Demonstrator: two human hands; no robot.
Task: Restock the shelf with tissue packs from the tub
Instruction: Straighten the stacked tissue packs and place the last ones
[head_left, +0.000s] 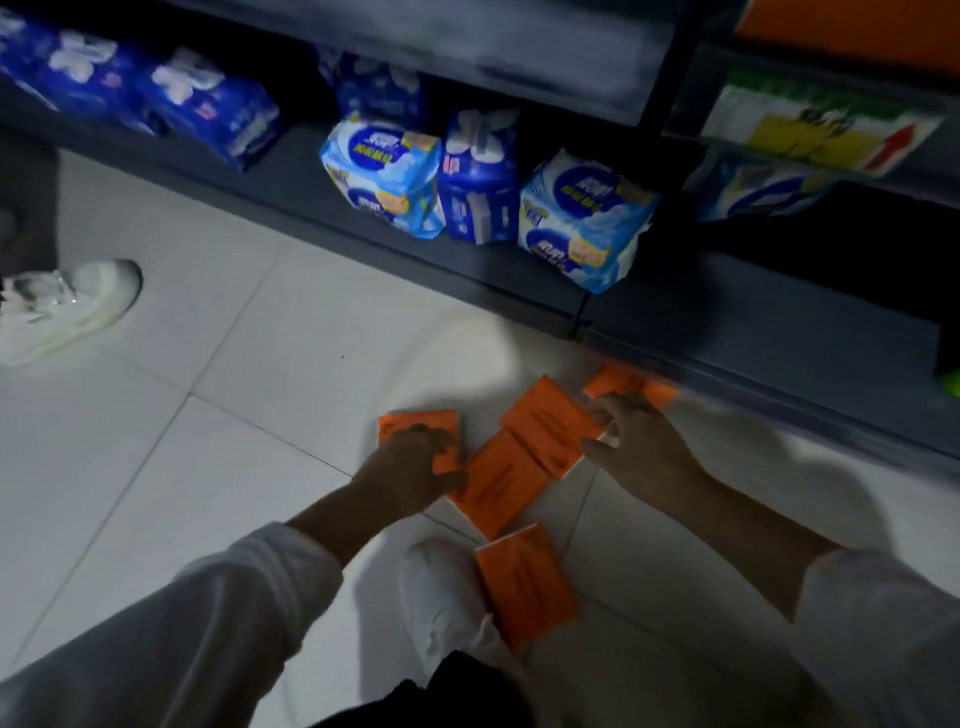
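Several orange tissue packs lie on the white tiled floor in front of the dark shelf (519, 270). My left hand (410, 467) grips the leftmost orange pack (415, 422). My right hand (636, 441) holds the edge of a middle orange pack (550, 426), and another blurred pack (631, 387) lies just beyond its fingers by the shelf base. One pack (493, 483) lies between my hands, another (524, 587) near my knee. No tub is in view.
Blue and white product packs (384, 171) stand on the bottom shelf, more (197, 104) to the left. Another person's white shoe (62, 306) stands on the floor at left. A second shelf unit with colourful packs (815, 124) is at the right.
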